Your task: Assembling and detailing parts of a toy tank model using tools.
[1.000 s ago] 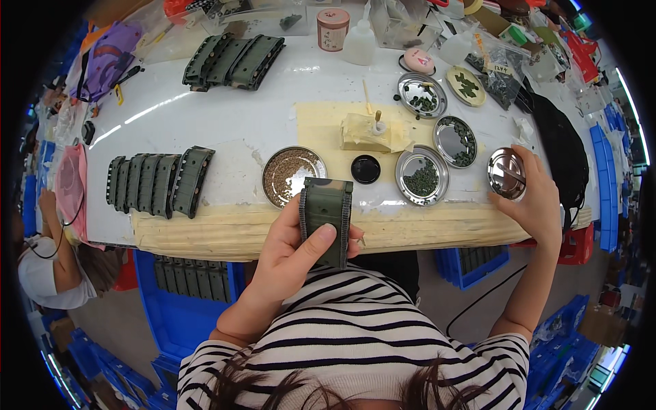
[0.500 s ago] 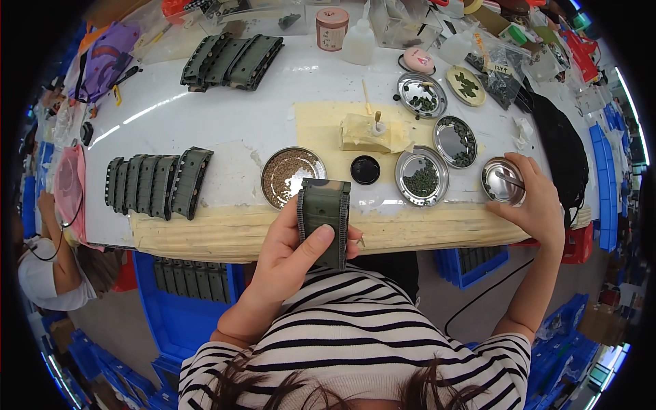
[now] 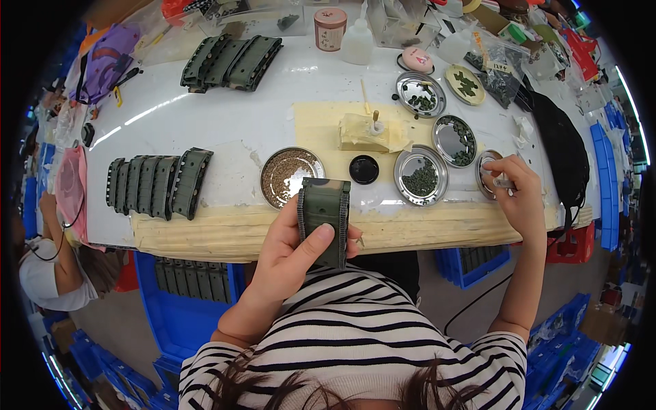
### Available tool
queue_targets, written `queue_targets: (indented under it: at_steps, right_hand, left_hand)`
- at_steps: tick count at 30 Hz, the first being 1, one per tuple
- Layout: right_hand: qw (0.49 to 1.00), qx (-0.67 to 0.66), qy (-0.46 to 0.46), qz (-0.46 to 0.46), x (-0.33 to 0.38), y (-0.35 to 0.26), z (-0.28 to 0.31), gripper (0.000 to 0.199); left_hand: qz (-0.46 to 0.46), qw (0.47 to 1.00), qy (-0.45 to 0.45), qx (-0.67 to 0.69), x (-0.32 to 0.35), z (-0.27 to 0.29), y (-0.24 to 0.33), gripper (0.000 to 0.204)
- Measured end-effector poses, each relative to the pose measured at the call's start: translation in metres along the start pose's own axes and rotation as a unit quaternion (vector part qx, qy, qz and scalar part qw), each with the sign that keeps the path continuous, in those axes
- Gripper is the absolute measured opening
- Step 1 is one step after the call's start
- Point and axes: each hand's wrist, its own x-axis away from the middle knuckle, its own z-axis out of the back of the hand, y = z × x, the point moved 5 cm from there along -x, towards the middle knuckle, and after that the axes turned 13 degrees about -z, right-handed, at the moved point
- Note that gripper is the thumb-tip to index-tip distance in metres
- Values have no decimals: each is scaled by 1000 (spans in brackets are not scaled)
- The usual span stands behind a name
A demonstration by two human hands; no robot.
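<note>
My left hand (image 3: pixel 290 254) is closed around a dark green camouflage plastic part (image 3: pixel 324 222) with toothed long edges, its thumb lying flat on the face. A thin pale tip (image 3: pixel 360 241) pokes out beside the fingertips; what it belongs to is hidden. At the right, my right hand (image 3: pixel 521 195) pinches a short silvery metal tool (image 3: pixel 504 183) whose kind I cannot make out. That hand is over the near right edge of a small steel dish (image 3: pixel 480 179), partly covering it. Left of the held part stands a steel dish of brown granules (image 3: pixel 292 176).
Steel dishes with small green pieces (image 3: pixel 420 176) (image 3: pixel 454 141) stand right of centre. A taped block (image 3: pixel 372 133) and a round black dish (image 3: pixel 364 169) lie nearer the middle. Green parts (image 3: pixel 158 183) line up at left; more (image 3: pixel 231 63) lie behind. A black bag (image 3: pixel 564 147) borders the right.
My right hand has drawn toward me and slightly left, from gripping around the small dish to pinching the metal tool that lay in it. My left hand keeps the green part in place.
</note>
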Motion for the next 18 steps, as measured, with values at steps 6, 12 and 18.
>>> queue_targets:
  at_steps: [6,12,18]
  right_hand:
    - [999,-32,-18,31,-8,1,-8,24]
    - [999,-20,13,28,-5,2,-8,12]
    - [993,-103,50,-3,-2,2,3,9]
  left_hand:
    - [5,1000,6,3,1,0,1,39]
    - [6,1000,5,4,1,1,1,37]
    - [11,999,3,-35,1,-4,0,37]
